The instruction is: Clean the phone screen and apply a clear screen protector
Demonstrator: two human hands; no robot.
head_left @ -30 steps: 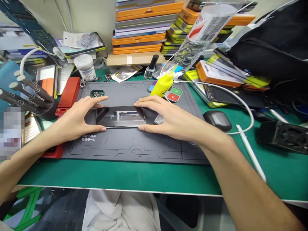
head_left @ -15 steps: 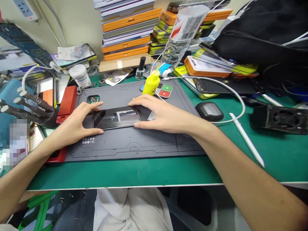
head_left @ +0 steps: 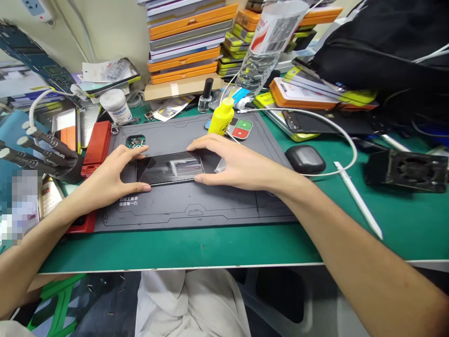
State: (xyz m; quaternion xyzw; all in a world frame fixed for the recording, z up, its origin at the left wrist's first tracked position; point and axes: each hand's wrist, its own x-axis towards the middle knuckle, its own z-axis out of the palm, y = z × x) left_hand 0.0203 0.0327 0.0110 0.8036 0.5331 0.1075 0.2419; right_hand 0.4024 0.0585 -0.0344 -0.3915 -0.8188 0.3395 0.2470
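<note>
A dark, glossy smartphone (head_left: 164, 169) lies lengthwise over the grey work mat (head_left: 175, 199), its screen reflecting light shapes. My left hand (head_left: 117, 173) grips its left end, thumb on the near edge and fingers on the far edge. At the other end, my right hand (head_left: 228, 164) holds it the same way between thumb and fingers. A small clear piece of film or plastic (head_left: 220, 165) shows by my right palm. Just behind that hand stands a yellow squeeze bottle (head_left: 221, 117). Beyond my left fingers, small screws sit in a mat recess (head_left: 136, 142).
A red holder (head_left: 96, 147) and several upright screwdrivers (head_left: 52, 145) stand left. Behind are a white jar (head_left: 115, 105), a small glass bottle (head_left: 205, 96), a water bottle (head_left: 261, 51) and stacked boxes (head_left: 189, 28). Rightward lie a black case (head_left: 305, 159), a white stylus (head_left: 358, 201) and a fan (head_left: 407, 171).
The view has shifted very slightly. Both hands keep the same hold on the smartphone, and nothing else has visibly moved.
</note>
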